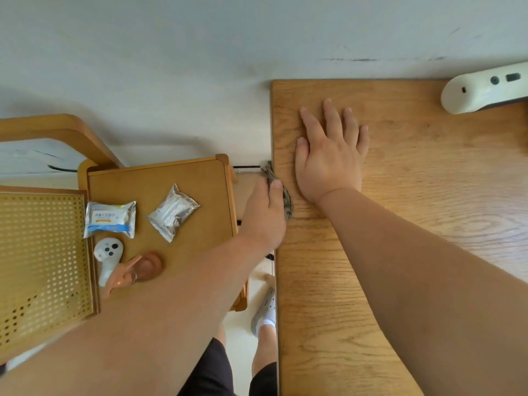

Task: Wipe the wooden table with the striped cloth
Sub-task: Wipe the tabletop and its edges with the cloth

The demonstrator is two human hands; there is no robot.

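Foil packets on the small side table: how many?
2. A blue-and-white packet lies by the side table's left edge, above the white controller; a silver packet lies right of it. The left forearm may hide more.

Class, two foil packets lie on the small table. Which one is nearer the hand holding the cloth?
The plain silver packet, lying askew, is nearer the left hand. The packet with the blue label lies further left.

- wooden table (pixel 400 224): honey-brown, wavy darker grain
- striped cloth (pixel 286 200): grey and brown bands
- side table (pixel 200 178): golden-brown
- wipes packet (pixel 110 220): silver, white-and-blue label
- foil pouch (pixel 173 211): silver
- controller (pixel 107 255): white, black buttons
- perforated panel (pixel 40 252): tan, rows of small holes
- power strip (pixel 483 88): cream, dark sockets
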